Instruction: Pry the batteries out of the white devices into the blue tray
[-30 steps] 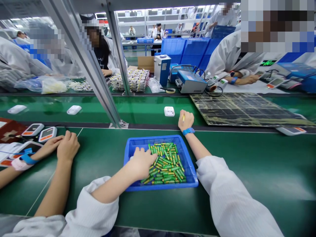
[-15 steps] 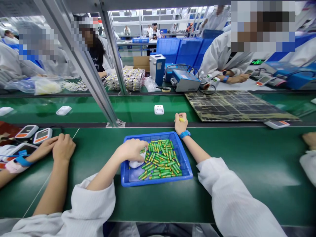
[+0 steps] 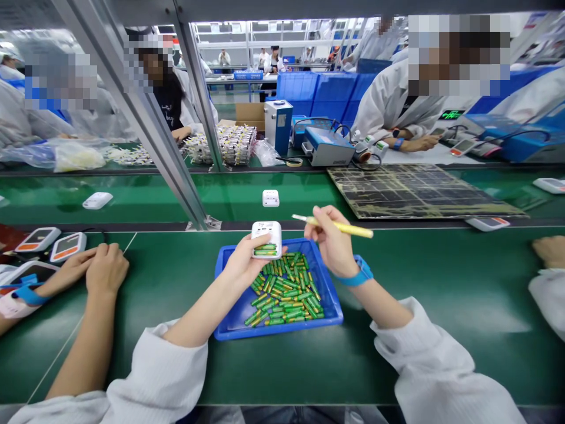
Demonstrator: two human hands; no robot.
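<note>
In the head view my left hand (image 3: 244, 259) grips a white plastic device (image 3: 267, 228) above the back left of a blue tray. Its back faces me, and green batteries lie in its open compartment. My right hand (image 3: 330, 242), with a blue wrist strap, holds a slim yellow-handled tool (image 3: 351, 228) whose narrow pale tip points left towards the device without touching it. Many loose green batteries (image 3: 289, 291) with gold-coloured ends lie in the blue tray (image 3: 276, 333) below both hands.
Beyond a ledge, a green conveyor (image 3: 229, 191) carries white devices, one (image 3: 271, 198) straight ahead. A dark panel (image 3: 419, 189) lies across it at right. A metal post (image 3: 145, 123) slants at left. A co-worker's hands (image 3: 106, 268) rest at left; another hand (image 3: 549, 252) is at right.
My left hand has lifted the white device from the tray and turned its battery side into view. My right hand has come nearer with the yellow tool, now pointing left. Conveyor devices have shifted left.
</note>
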